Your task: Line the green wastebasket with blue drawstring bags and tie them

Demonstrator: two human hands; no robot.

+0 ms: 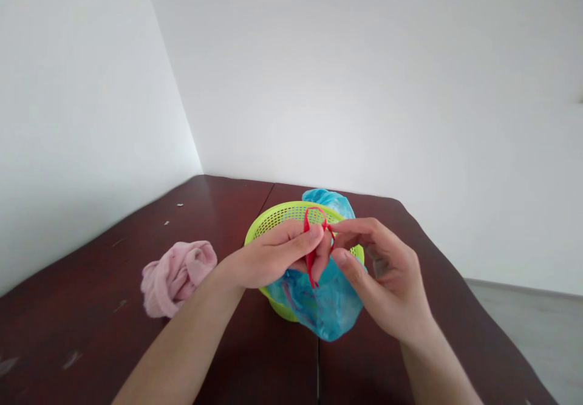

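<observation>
My left hand [277, 250] is closed around a thin red strip [310, 258], which looks like a plastic tie. The strip makes a loop above my thumb, with a small knot beside the thumb tip. My right hand [387, 271] is close on the right, thumb and index finger apart; the index fingertip meets the strip's short end. Below both hands, a crumpled blue plastic bag [332, 308] drapes over the front of a lime-green perforated basket [276, 215]. More blue plastic [330, 200] shows behind the far rim. My hands hide much of the basket's inside.
A bunched pink cloth [180, 274] lies left of the basket, close to my left forearm. Everything rests on a dark reddish-brown table [264, 362] with a seam down the middle. White walls [341, 89] rise behind and to the left; pale floor shows at right.
</observation>
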